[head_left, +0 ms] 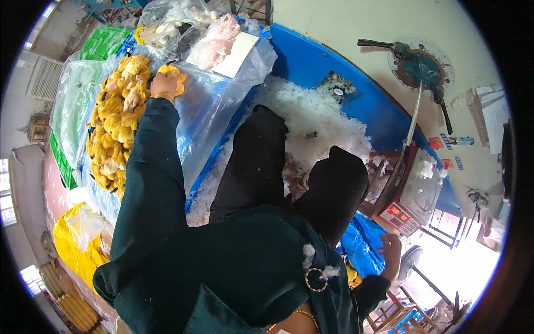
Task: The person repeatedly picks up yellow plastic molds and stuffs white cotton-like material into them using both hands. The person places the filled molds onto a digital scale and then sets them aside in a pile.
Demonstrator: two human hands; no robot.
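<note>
At the upper left, my left hand is closed on a small yellow plush toy, whose fabric shows beyond my fingers. It is at the edge of a long heap of yellow plush toys with tan and black parts, lying on clear plastic sheeting. Down at the lower right, my right hand hangs beside a blue bag, its fingers loosely bent and apart. Nothing shows in it. Some yellow plush is partly visible by that bag, mostly hidden behind my body.
White fibre stuffing is piled beyond my knees, inside a blue bin edge. At right are a scale with a red front and a machine with a metal rod. A clear bag of pale plush lies at the top.
</note>
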